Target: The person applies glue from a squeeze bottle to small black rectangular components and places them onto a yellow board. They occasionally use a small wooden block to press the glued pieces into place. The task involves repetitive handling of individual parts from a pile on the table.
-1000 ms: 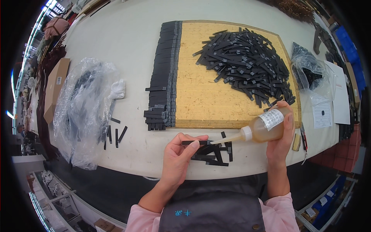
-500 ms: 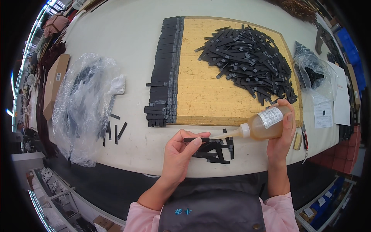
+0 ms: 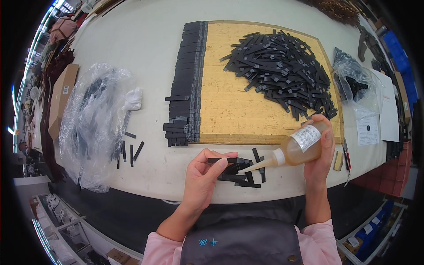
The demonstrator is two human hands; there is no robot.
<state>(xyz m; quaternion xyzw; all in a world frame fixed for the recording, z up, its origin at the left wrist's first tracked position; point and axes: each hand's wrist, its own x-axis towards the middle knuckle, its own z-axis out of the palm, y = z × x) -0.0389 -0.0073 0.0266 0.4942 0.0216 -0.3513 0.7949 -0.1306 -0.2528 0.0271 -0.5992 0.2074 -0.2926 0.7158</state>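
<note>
Between thumb and fingers, my left hand (image 3: 204, 173) pinches a black strip (image 3: 221, 160) level above the table's near edge. My right hand (image 3: 321, 154) is wrapped round a squeeze bottle (image 3: 301, 145) of amber liquid with a white collar and a long tapered nozzle. The bottle is tilted, its nozzle tip low and just right of the held strip, apart from it. Several loose black strips (image 3: 247, 183) lie below and beside the tip. Behind my hands, a yellow board (image 3: 221, 88) bears a heap of black strips (image 3: 282, 70) and an overlapping row of strips (image 3: 187, 66) along its left edge.
On the left lie a crumpled clear plastic bag (image 3: 90, 128), a cardboard box (image 3: 64, 99) and a few stray strips (image 3: 131, 154). At right are another plastic bag (image 3: 353, 79), papers (image 3: 368, 130), a small yellowish block (image 3: 338, 160) and a red-handled cutter (image 3: 346, 154).
The bottle's nozzle has swung down and away from the end of the held strip, toward the loose strips. My left hand has shifted slightly left, keeping its pinch.
</note>
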